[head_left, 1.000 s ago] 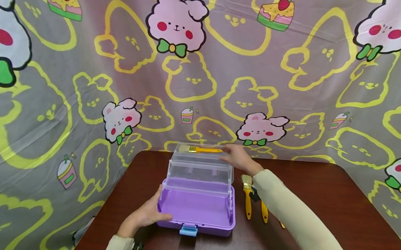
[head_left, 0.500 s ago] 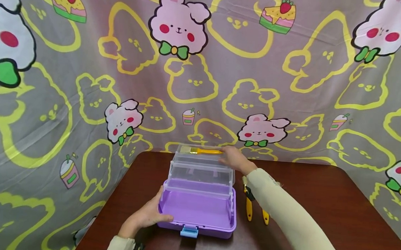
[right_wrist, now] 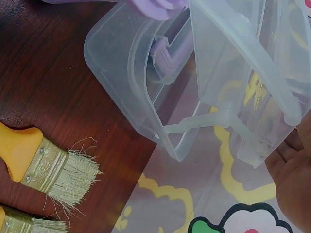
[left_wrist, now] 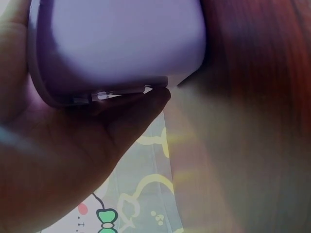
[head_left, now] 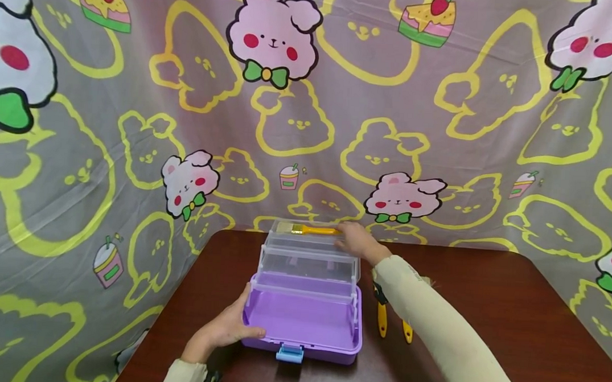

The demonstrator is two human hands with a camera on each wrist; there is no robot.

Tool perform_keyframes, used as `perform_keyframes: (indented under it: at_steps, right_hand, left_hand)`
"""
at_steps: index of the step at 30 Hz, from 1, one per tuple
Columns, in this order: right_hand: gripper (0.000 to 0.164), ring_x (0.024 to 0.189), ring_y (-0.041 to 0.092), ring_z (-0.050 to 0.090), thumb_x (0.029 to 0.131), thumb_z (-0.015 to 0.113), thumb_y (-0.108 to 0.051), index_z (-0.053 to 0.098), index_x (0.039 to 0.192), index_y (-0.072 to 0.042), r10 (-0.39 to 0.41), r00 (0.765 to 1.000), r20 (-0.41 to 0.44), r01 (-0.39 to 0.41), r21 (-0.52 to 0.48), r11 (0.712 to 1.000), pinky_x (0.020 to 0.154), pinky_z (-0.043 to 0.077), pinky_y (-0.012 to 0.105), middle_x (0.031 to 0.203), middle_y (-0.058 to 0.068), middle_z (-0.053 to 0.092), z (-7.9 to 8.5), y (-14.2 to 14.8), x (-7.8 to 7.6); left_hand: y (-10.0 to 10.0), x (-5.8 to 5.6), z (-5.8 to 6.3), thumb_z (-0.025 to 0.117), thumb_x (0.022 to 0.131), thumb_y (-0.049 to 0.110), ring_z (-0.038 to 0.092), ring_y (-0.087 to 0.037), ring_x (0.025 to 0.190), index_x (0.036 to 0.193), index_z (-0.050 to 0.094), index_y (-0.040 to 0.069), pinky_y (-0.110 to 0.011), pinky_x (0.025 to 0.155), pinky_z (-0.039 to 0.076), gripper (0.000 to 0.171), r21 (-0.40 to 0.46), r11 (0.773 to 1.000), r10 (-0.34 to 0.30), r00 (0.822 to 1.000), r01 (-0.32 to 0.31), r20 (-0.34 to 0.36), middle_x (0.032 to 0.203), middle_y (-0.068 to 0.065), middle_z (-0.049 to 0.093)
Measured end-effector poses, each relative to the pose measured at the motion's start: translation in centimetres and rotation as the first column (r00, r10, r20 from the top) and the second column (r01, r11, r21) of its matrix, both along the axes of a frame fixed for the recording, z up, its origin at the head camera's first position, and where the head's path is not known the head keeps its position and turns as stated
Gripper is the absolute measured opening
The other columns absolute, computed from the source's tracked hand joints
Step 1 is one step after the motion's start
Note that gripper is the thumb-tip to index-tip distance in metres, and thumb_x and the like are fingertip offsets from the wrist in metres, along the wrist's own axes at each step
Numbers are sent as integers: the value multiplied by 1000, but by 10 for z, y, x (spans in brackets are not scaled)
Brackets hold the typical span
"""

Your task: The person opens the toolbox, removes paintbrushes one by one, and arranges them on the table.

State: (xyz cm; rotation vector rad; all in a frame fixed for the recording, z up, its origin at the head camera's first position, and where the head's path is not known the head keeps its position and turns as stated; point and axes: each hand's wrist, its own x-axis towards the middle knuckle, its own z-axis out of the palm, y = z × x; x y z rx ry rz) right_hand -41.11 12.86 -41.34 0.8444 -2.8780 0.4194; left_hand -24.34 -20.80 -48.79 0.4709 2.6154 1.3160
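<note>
A purple toolbox (head_left: 300, 322) stands unfolded on the table, its clear trays (head_left: 308, 261) stepped up toward the back. My left hand (head_left: 228, 324) grips its front left corner, thumb over the front rim and fingers along the side; the left wrist view shows the hand against the purple wall (left_wrist: 126, 39). A paintbrush (head_left: 317, 230) with a yellow handle lies across the top tray, bristles to the left. My right hand (head_left: 357, 240) holds the right end of that tray, right at the handle's tip. In the right wrist view, fingers (right_wrist: 289, 150) bend against the tray's end.
Two more yellow-handled paintbrushes (right_wrist: 73, 177) lie on the table right of the box, partly under the right forearm in the head view. A blue latch (head_left: 290, 353) hangs at the box front. A patterned curtain (head_left: 309, 128) rises behind the brown table (head_left: 465, 300).
The right forearm has shifted slightly left, covering more of the brushes on the table. Both hands keep their places, and the brush on the top tray stays put.
</note>
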Motion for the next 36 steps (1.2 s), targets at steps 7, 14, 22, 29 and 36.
perform_keyframes:
  at_steps: [7, 14, 22, 29, 36]
  right_hand:
    - [39, 105, 33, 58, 88, 67, -16, 60, 123, 0, 58, 998, 2, -58, -60, 997, 91, 45, 45, 113, 15, 64, 0, 0, -2]
    - [22, 91, 27, 62, 88, 65, -10, 66, 107, 0, 84, 996, -22, -86, -113, 990, 80, 50, 41, 98, 11, 67, 2, -2, 3]
    - [28, 97, 25, 64, 90, 63, -8, 64, 116, 2, 20, 993, 116, 4, -207, 978, 81, 52, 35, 108, 14, 67, 3, -6, 1]
    - [24, 99, 24, 62, 89, 64, -7, 67, 113, -2, -20, 984, 175, 63, -250, 966, 82, 51, 37, 105, 10, 67, 6, -7, 5]
    - [23, 97, 22, 61, 89, 64, -7, 68, 111, -3, -17, 984, 177, 69, -294, 953, 83, 50, 36, 103, 7, 68, 5, -6, 5]
  left_hand:
    - [0, 0, 2, 84, 71, 31, 29, -43, 132, 150, -5, -1, -58, 105, 23, 123, -16, 1000, 4, 1000, -4, 2, 151, -31, 12]
    - [0, -1, 2, 83, 71, 32, 33, -42, 130, 150, -5, 2, -59, 104, 25, 122, 1, 1000, -6, 1000, 6, 3, 151, -29, 15]
    - [-1, -2, 1, 83, 71, 31, 37, -40, 127, 151, -5, 5, -59, 103, 27, 122, 14, 1000, -21, 1000, 21, -16, 150, -28, 21]
    - [-1, -2, 1, 83, 71, 32, 38, -39, 126, 151, -5, 5, -59, 102, 28, 122, 14, 1000, -14, 1000, 14, -11, 150, -26, 21]
    - [-1, -1, 1, 84, 71, 31, 37, -40, 127, 151, -4, 3, -58, 103, 26, 122, -4, 1000, -2, 1000, 2, 9, 149, -30, 21]
